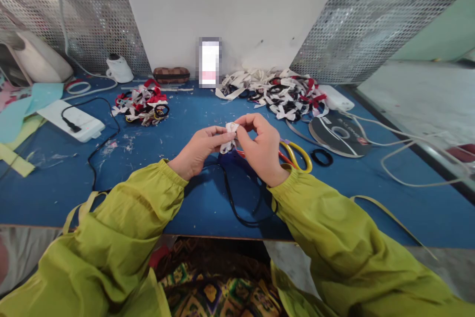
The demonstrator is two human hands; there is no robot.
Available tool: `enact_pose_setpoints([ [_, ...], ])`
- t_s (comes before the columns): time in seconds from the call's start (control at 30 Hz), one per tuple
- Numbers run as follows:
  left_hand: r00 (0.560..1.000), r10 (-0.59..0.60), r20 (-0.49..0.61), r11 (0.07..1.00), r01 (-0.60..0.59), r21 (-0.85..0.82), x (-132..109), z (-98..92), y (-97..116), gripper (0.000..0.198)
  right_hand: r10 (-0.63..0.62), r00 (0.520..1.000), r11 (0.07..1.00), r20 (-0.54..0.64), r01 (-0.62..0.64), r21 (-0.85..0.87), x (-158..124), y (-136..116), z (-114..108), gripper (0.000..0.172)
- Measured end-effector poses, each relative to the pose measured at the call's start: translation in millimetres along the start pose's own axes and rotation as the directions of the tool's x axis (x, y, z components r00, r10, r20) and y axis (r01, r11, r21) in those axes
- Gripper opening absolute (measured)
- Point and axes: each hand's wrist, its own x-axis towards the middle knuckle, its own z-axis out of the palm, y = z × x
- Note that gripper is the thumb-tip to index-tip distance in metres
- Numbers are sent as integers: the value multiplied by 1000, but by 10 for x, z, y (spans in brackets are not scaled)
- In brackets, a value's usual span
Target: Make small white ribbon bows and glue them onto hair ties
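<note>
Above the middle of the blue table, both my hands meet at a small white ribbon bow (229,145). My left hand (200,150) pinches it from the left between thumb and fingers. From the right, my right hand (260,148) also grips it, thumb and forefinger pressed together near its top. The fingers hide part of the bow. Beside and partly behind my right hand lie scissors with yellow handles (305,158). A black cord (232,203) loops over the table below my hands.
A pile of ribbon bows (143,104) sits at back left, a bigger white ribbon heap (278,89) at back right. A phone (210,62) stands against the wall. Right of the scissors are a black hair tie (321,157) and a ribbon spool (336,134). A power strip (79,121) lies left.
</note>
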Motion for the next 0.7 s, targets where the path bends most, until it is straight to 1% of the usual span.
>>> enact_pose_setpoints([
  [0.07, 998, 33, -47, 998, -31, 51, -20, 13, 21, 25, -12, 1000, 1000, -1, 12, -6, -5, 16, 1, 8],
  [0.1, 997, 40, -62, 998, -37, 51, -28, 17, 32, 24, -15, 1000, 1000, 0, 15, -7, -7, 22, 1, 8],
  [0.17, 998, 27, -63, 1000, -26, 15, -37, 17, 48, 23, -20, 1000, 1000, 3, 20, -16, -11, 31, -2, 7],
  [0.2, 999, 11, -47, 1000, -11, -11, -38, 14, 51, 22, -24, 1000, 999, 5, 24, -23, -13, 32, -3, 7],
  [0.27, 1000, -26, -15, 998, 25, -65, -31, 3, 47, 20, -36, 999, 999, 10, 36, -34, -15, 28, -7, 7],
  [0.33, 997, -78, -5, 990, 77, -117, -18, -13, 35, 18, -43, 999, 998, 14, 44, -39, -15, 20, -11, 7],
  [0.43, 981, -193, 3, 963, 190, -193, -1, -37, 24, 15, -50, 999, 998, 23, 51, -48, -17, 14, -20, 7],
  [0.5, 971, -236, 49, 946, 241, -218, 2, -47, 27, 14, -52, 998, 997, 32, 54, -64, -19, 16, -26, 7],
  [0.6, 968, -199, 153, 956, 226, -187, -1, -47, 39, 18, -40, 998, 995, 44, 44, -87, -26, 27, -29, 7],
  [0.63, 968, -180, 172, 963, 209, -169, -2, -43, 42, 20, -40, 998, 995, 46, 44, -88, -30, 31, -26, 7],
  [0.7, 975, -151, 166, 974, 175, -146, -1, -34, 45, 20, -47, 998, 996, 44, 50, -75, -38, 39, -17, 9],
])
